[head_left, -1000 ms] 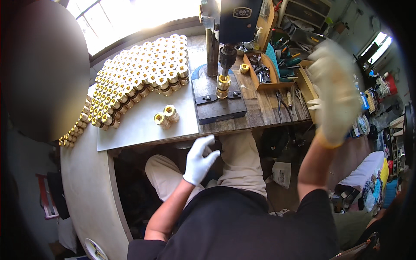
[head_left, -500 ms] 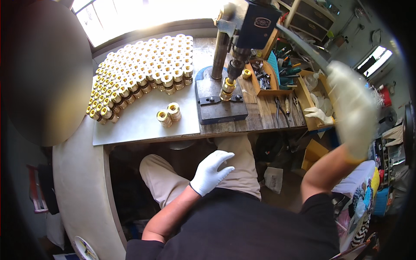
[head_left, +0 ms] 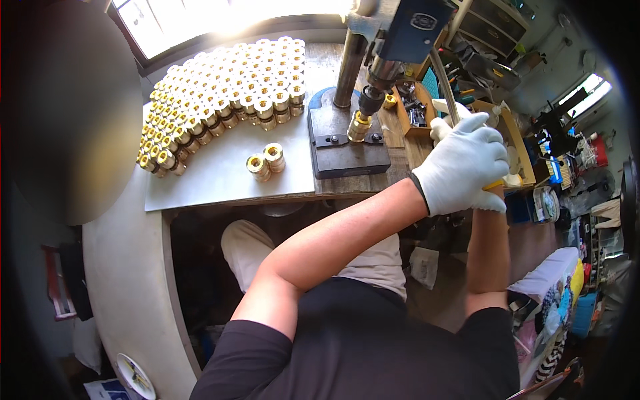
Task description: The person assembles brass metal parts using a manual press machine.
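My white-gloved left hand (head_left: 463, 163) lies across the back of my right hand (head_left: 439, 129), its fingers and thumb wrapped round it. Under it, my right hand is mostly hidden; its visible gloved fingertips curl round the lower end of the metal lever (head_left: 448, 87) of a blue press (head_left: 417, 33). Beneath the press's dark chuck (head_left: 372, 100), a brass fitting (head_left: 360, 127) stands on the black base (head_left: 350, 161). Two more brass fittings (head_left: 265, 162) stand close together on the pale sheet (head_left: 227, 183) left of the base.
Many brass fittings (head_left: 227, 87) stand in packed rows at the back left. Behind the press base is a single brass fitting (head_left: 390, 101). A wooden tray (head_left: 403, 117) of small metal parts stands right of the press, beside a cardboard box (head_left: 523, 150). A blurred round shape covers the left.
My left hand has risen from my lap and crossed right onto my right hand. My right hand has come inward with the lever, and the chuck now sits slightly above the fitting.
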### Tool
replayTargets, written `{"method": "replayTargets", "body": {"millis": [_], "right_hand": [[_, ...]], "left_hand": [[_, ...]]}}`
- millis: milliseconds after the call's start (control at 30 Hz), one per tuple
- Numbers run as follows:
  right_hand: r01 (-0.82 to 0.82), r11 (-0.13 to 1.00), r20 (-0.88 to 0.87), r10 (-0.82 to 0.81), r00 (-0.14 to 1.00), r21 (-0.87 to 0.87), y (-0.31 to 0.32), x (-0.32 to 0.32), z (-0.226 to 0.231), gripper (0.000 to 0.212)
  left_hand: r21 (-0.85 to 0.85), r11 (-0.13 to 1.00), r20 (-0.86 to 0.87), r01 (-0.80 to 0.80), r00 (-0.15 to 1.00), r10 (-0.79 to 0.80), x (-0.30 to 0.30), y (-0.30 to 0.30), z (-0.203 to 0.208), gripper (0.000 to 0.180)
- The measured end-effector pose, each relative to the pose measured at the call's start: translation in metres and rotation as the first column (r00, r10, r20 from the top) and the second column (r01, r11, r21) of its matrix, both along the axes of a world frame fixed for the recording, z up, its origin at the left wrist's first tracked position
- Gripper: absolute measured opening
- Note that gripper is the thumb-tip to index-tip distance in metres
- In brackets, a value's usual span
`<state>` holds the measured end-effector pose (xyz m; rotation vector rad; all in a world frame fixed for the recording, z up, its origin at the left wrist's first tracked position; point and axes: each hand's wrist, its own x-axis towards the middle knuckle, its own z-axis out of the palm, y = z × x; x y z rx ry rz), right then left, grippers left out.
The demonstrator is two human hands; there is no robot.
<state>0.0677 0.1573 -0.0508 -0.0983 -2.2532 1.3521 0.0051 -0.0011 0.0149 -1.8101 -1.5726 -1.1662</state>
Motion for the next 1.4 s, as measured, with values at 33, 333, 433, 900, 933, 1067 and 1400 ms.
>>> {"method": "replayTargets", "body": {"millis": [33, 333, 433, 900, 933, 1067, 1400], "right_hand": [[0.01, 1.0, 0.003, -0.01, 1.0, 0.029, -0.004, -0.003, -0.001, 0.059], [0.359, 0.854, -0.277, -0.266, 0.923, 0.376, -0.08, 0.014, 0.057, 0.032], [0.306, 0.922, -0.567, -0.123, 0.814, 0.239, -0.038, 0.033, 0.068, 0.029], [0.188, 0.972, -0.248, -0.15, 0.957, 0.137, -0.045, -0.058, 0.128, 0.032], [0.123, 0.949, -0.365, -0.009, 0.931, 0.29, -0.047, -0.069, 0.087, 0.029], [0.082, 0.956, -0.012, -0.082, 0.997, 0.281, -0.091, -0.085, -0.016, 0.055], [0.105, 0.987, -0.022, -0.104, 0.994, 0.117, -0.113, -0.111, -0.037, 0.041]], "left_hand": [[0.045, 0.999, 0.011, 0.014, 1.0, -0.014, -0.005, 0.0, -0.004, 0.055], [-0.154, 0.972, 0.16, -0.18, 0.966, 0.204, -0.039, -0.144, -0.035, 0.059], [-0.144, 0.833, 0.126, -0.534, 0.825, 0.551, -0.123, -0.201, -0.079, 0.051], [-0.428, 0.429, -0.045, -0.795, 0.493, 0.869, -0.218, -0.237, -0.136, 0.042], [-0.401, 0.49, 0.0, -0.774, 0.535, 0.845, -0.219, -0.239, -0.139, 0.041], [-0.282, 0.627, 0.16, -0.726, 0.609, 0.777, -0.207, -0.258, -0.149, 0.037], [-0.328, 0.728, 0.688, -0.602, 0.376, 0.621, -0.219, -0.304, -0.218, 0.039]]}}
